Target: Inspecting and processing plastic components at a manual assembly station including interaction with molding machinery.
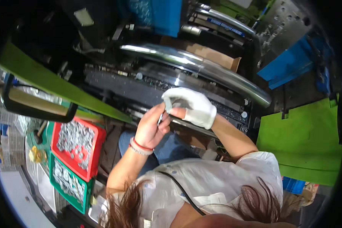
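Item: small flat metal part, pinched between both hands at picture centre, in front of the machine.

Left hand: bare, two bracelets at the wrist; fingers closed narrowly on the part's lower edge. Right hand: white glove, thumb tip bare, fingers curled around the part from above. The part itself is mostly hidden; its exact shape cannot be told.

Risk, as judged: a thin piece held only by fingertips over the lap could slip and fall between the knees and the machine, where it would be hard to find; the bare left fingers could be nicked by a sharp edge.

Surroundings: at 12 o'clock, a polished steel bar and the dark toothed bed of the machine, close behind the hands. At 8 o'clock, a red crate stacked on a green crate, both full of small silvery parts. At 10 o'clock, a green rail. At 4 o'clock, a green panel.
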Available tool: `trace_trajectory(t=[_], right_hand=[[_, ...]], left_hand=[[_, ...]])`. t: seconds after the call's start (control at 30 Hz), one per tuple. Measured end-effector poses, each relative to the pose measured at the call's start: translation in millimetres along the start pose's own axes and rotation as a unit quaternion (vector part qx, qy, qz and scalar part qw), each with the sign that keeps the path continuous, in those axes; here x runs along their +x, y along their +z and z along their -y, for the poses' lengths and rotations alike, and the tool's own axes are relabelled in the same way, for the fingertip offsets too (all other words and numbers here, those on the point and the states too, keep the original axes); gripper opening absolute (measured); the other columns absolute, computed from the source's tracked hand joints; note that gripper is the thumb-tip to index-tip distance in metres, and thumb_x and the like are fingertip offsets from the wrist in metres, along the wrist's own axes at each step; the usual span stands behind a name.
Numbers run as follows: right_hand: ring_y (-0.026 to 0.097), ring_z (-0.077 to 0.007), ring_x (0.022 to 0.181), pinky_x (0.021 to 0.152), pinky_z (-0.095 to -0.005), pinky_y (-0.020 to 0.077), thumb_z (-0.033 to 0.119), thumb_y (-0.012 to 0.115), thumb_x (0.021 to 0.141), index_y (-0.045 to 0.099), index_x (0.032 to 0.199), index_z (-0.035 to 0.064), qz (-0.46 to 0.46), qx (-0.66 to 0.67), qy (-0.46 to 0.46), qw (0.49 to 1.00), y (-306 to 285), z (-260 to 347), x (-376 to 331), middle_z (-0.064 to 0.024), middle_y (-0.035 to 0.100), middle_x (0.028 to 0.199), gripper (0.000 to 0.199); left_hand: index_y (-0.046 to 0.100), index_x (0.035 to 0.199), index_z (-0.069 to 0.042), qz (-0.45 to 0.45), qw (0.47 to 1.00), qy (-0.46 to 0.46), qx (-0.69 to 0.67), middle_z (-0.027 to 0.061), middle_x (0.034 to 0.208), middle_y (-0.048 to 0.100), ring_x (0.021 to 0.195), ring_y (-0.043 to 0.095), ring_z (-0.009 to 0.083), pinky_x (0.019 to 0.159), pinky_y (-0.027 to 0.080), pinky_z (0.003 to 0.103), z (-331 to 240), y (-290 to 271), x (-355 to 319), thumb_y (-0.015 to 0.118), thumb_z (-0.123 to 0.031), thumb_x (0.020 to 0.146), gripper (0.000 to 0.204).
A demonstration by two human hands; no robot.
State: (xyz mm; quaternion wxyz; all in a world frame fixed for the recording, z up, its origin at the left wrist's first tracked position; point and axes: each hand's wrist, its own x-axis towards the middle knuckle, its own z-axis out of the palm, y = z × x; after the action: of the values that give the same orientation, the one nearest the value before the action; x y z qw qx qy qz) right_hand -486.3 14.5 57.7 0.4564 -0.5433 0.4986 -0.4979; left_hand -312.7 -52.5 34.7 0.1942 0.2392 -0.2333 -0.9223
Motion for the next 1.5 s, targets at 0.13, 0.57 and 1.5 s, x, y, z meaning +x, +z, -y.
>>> trace_trajectory(t=[0.13,0.57,1.5], right_hand=[[0.059,-0.0127,0.092,0.083,-0.0289,0.0493,0.02,0.068,0.084,0.057,0.114,0.0033,-0.082,-0.081,-0.142,0.983,-41,11,32,-0.0042,0.06,0.101,0.036],[0.061,-0.0229,0.103,0.087,-0.0317,0.051,0.019,0.063,0.089,0.043,0.133,0.0,-0.306,-0.014,-0.116,0.945,-242,-29,213,-0.0162,0.057,0.121,0.052],[0.066,-0.0156,0.084,0.075,-0.0277,0.0516,0.013,0.07,0.081,0.059,0.119,0.0015,-0.376,-0.015,-0.149,0.915,-239,-42,251,-0.0126,0.067,0.103,0.041]], left_hand=[[0.052,0.119,-0.008,0.025,0.995,0.067,0.064,-0.0032,0.073,0.039,0.055,0.036,0.0061,0.048,0.036,0.02,8,-11,-6,0.048,-0.037,0.098,0.036],[0.056,0.107,-0.01,-0.127,0.979,0.067,0.144,-0.0016,0.071,0.046,0.058,0.045,0.0096,0.056,0.048,0.027,32,-108,-104,0.053,-0.023,0.096,0.018],[0.056,0.104,-0.008,-0.182,0.975,0.073,0.104,0.0,0.073,0.049,0.063,0.048,0.0121,0.066,0.052,0.032,45,-142,-125,0.055,-0.024,0.095,0.018]])
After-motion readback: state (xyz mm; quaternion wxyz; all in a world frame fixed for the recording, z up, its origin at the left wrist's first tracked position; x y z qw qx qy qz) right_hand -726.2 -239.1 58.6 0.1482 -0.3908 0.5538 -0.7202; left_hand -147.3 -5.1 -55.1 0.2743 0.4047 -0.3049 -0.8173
